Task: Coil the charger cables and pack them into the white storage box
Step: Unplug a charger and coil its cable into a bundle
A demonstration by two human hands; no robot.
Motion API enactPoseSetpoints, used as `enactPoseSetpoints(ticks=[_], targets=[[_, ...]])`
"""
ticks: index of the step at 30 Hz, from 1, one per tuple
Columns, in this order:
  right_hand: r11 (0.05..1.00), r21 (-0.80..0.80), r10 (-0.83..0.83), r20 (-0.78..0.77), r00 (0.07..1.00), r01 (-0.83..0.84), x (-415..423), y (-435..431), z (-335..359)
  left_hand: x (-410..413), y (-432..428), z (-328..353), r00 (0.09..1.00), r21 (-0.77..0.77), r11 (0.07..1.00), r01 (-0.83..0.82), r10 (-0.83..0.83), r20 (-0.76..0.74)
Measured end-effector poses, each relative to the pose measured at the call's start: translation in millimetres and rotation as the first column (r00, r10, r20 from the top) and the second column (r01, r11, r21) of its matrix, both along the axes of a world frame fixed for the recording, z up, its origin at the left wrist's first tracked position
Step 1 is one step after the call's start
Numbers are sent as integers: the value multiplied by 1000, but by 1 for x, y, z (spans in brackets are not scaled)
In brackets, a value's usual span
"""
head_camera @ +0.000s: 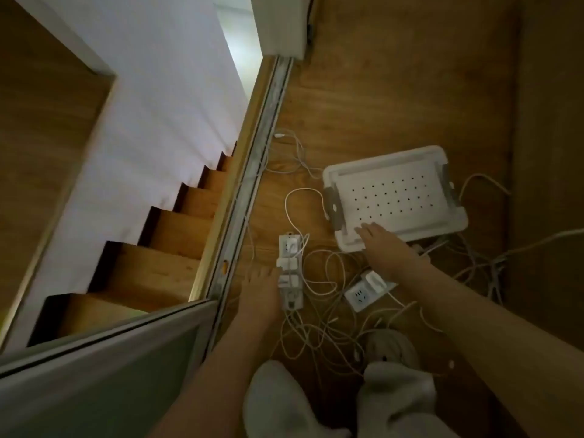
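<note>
A white storage box [442,172] with a perforated lid and grey side clips lies on the wooden floor. My right hand [380,245] rests flat on its near left corner, fingers straight. My left hand [260,290] lies beside a long white power strip [290,273] that has several chargers plugged in, fingers touching its left edge. White charger cables [319,333] sprawl tangled between the strip, a small white socket cube [363,292] and my knees. More cable [294,156] loops beyond the strip, and grey cables [483,267] trail to the right of the box.
A metal sliding-door track [252,178] runs diagonally left of the cables, with a wooden staircase [164,248] dropping away beyond it. A glass door panel [94,374] fills the near left. A round grey object [392,346] lies by my white-clad knees [316,403].
</note>
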State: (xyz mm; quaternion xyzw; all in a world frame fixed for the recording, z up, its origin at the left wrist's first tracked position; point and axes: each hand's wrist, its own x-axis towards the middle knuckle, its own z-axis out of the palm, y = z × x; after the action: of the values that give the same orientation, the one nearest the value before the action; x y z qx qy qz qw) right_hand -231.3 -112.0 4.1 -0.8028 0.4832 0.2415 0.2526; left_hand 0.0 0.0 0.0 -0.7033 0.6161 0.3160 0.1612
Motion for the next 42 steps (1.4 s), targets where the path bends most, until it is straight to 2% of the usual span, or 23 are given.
enactPoseSetpoints(ticks=[3,7,10,11,13,15,17,18,20,22,25,27,28,30,33,35,38,40,42], targets=[[995,-53,80,-22,997,-81,3,6,-41,0,-3,-36,999,-7,999,-38,38,4],[997,-60,45,-15,999,-46,-2,14,-73,-6,2,-70,977,-16,986,-168,164,-137],[994,-89,65,-19,998,-66,-6,20,-76,-5,2,-78,943,-32,964,-263,250,-222],[996,-89,28,13,1000,-27,-4,21,-74,-5,3,-79,920,-26,954,-300,282,-271],[987,-151,-28,170,985,54,2,19,-64,-5,0,-78,866,-43,924,-379,338,-370],[962,-266,40,364,931,62,17,12,-56,-4,-7,-77,806,-69,878,-473,399,-437],[965,-261,97,492,865,40,41,3,-52,-2,-17,-78,709,-38,806,-590,495,-503],[972,-232,101,525,845,28,55,0,-53,-1,-20,-80,623,12,748,-664,562,-543],[988,-147,35,538,842,53,84,-5,-52,0,-21,-85,521,60,663,-746,637,-569],[995,-75,-18,448,894,58,111,-12,-60,1,-21,-90,564,22,673,-739,636,-526],[1000,23,-2,198,980,-3,139,-18,-72,4,-23,-101,666,-11,734,-679,609,-432],[991,133,-39,76,996,28,151,-21,-79,7,-24,-110,658,7,720,-694,638,-400],[973,204,-113,40,993,103,156,-21,-81,9,-23,-112,652,0,713,-702,642,-403],[882,378,-276,-67,959,281,166,-23,-77,10,-21,-115,648,-26,707,-707,632,-425],[744,553,-283,-248,927,375,180,-26,-77,13,-18,-117,621,-17,680,-733,658,-426],[723,566,-281,-283,917,396,185,-28,-83,17,-18,-122,596,20,672,-740,670,-443],[769,518,-315,-206,927,376,188,-26,-96,24,-19,-129,568,125,691,-712,672,-476],[865,431,-140,-285,948,257,192,-24,-101,26,-19,-133,570,214,724,-655,660,-489],[908,376,-52,-337,940,185,197,-22,-101,25,-18,-137,630,246,790,-561,601,-493]])
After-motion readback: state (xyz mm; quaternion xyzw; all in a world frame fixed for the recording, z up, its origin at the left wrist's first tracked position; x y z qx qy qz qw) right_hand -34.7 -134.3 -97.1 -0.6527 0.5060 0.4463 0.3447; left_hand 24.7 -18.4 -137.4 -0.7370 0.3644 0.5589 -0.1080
